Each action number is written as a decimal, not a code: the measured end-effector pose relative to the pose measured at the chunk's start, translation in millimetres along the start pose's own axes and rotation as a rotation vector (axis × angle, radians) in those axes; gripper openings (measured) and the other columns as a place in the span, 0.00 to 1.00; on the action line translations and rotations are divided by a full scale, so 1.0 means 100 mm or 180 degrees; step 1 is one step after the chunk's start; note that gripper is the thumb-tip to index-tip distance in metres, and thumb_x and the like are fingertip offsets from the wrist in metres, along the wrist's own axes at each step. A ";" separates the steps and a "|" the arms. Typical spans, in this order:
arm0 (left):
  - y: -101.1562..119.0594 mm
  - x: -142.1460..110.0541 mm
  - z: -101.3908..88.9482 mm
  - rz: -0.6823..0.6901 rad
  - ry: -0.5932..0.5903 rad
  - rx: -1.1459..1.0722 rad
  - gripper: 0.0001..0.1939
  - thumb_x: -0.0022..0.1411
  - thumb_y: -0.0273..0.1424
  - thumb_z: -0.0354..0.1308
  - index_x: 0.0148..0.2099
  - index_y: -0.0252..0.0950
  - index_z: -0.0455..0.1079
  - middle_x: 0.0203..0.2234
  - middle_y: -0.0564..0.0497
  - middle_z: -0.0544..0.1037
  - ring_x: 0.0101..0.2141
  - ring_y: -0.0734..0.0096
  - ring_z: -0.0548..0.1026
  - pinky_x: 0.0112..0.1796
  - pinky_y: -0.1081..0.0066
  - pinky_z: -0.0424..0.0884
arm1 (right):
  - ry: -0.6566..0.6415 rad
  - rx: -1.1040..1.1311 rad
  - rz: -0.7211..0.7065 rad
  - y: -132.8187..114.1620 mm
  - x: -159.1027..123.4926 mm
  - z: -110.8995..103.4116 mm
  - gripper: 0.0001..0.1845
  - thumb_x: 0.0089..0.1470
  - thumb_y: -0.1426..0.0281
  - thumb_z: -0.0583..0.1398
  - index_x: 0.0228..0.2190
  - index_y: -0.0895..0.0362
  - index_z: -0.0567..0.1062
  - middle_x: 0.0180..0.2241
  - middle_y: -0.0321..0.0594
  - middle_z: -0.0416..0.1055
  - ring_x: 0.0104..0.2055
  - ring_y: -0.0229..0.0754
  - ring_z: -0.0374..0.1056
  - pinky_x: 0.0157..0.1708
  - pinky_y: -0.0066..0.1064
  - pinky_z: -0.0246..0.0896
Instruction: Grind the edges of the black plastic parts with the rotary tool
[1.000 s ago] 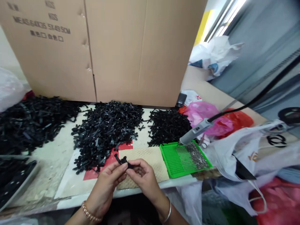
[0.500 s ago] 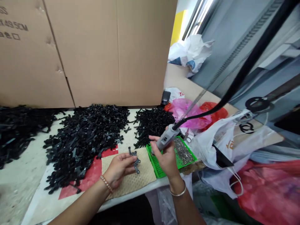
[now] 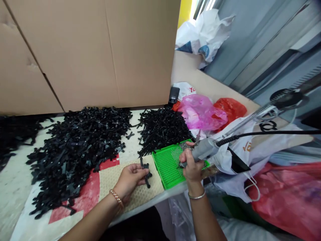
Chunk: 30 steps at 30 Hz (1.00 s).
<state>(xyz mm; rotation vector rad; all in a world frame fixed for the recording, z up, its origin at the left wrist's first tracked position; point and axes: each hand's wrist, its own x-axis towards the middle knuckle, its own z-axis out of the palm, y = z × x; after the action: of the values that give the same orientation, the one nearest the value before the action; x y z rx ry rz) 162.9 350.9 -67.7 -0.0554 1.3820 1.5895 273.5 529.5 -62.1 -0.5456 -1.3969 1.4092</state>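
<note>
My left hand [image 3: 131, 179] pinches a small black plastic part [image 3: 147, 174] with crossing arms between thumb and fingers. It is held just above a tan honeycomb-textured mat [image 3: 107, 179]. My right hand [image 3: 192, 167] is wrapped around a grey electric screwdriver [image 3: 207, 149], which lies tilted with its cord end to the right. The tool's tip points down and left, over a green perforated tray [image 3: 167, 165]. Small metal screws [image 3: 184, 146] lie in the tray, partly hidden behind my right hand and the tool.
A large heap of black plastic parts [image 3: 80, 140] covers the left of the table, with a smaller heap [image 3: 163, 129] behind the tray. A cardboard box [image 3: 142, 50] walls off the back. Pink bags [image 3: 200, 112] and white bags crowd the right; a spring [image 3: 247, 118] runs to the screwdriver.
My right hand has swung the screwdriver right and down, from the tray's left edge to over the tray's right part. My left hand still holds the black part. The view has shifted slightly.
</note>
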 end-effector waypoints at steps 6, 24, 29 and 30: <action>0.00 -0.02 -0.01 -0.0011 -0.0030 0.0065 0.19 0.36 0.31 0.74 0.30 0.28 0.70 0.26 0.45 0.77 0.28 0.69 0.76 0.27 0.75 0.73 | -0.0023 -0.0068 -0.0031 0.03 0.03 -0.04 0.13 0.54 0.64 0.61 0.39 0.55 0.67 0.16 0.26 0.58 0.17 0.32 0.55 0.18 0.22 0.53; 0.01 -0.02 -0.02 -0.0023 -0.0068 0.0074 0.18 0.38 0.30 0.74 0.29 0.29 0.71 0.26 0.46 0.77 0.28 0.70 0.75 0.28 0.75 0.74 | -0.0098 -0.0295 -0.0043 0.07 0.02 -0.06 0.15 0.53 0.63 0.62 0.40 0.56 0.67 0.17 0.28 0.60 0.17 0.34 0.56 0.18 0.24 0.53; 0.00 -0.01 -0.04 -0.0007 -0.0094 0.0098 0.18 0.37 0.31 0.74 0.28 0.29 0.70 0.25 0.46 0.76 0.28 0.70 0.75 0.28 0.74 0.74 | -0.0115 -0.0303 -0.0092 0.07 0.02 -0.07 0.14 0.54 0.63 0.62 0.41 0.55 0.67 0.17 0.27 0.60 0.17 0.33 0.57 0.18 0.24 0.54; -0.01 -0.01 -0.04 0.0005 -0.0086 0.0105 0.18 0.37 0.31 0.74 0.28 0.29 0.70 0.25 0.46 0.76 0.28 0.69 0.75 0.28 0.74 0.74 | -0.0111 -0.0324 -0.0092 0.06 0.02 -0.07 0.15 0.54 0.63 0.62 0.41 0.56 0.67 0.17 0.28 0.60 0.17 0.33 0.57 0.18 0.24 0.54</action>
<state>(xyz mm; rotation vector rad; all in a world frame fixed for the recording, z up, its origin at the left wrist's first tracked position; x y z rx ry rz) 161.6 347.5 -69.0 -0.0130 1.3872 1.5628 276.7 535.6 -68.8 -0.5665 -1.5051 1.3355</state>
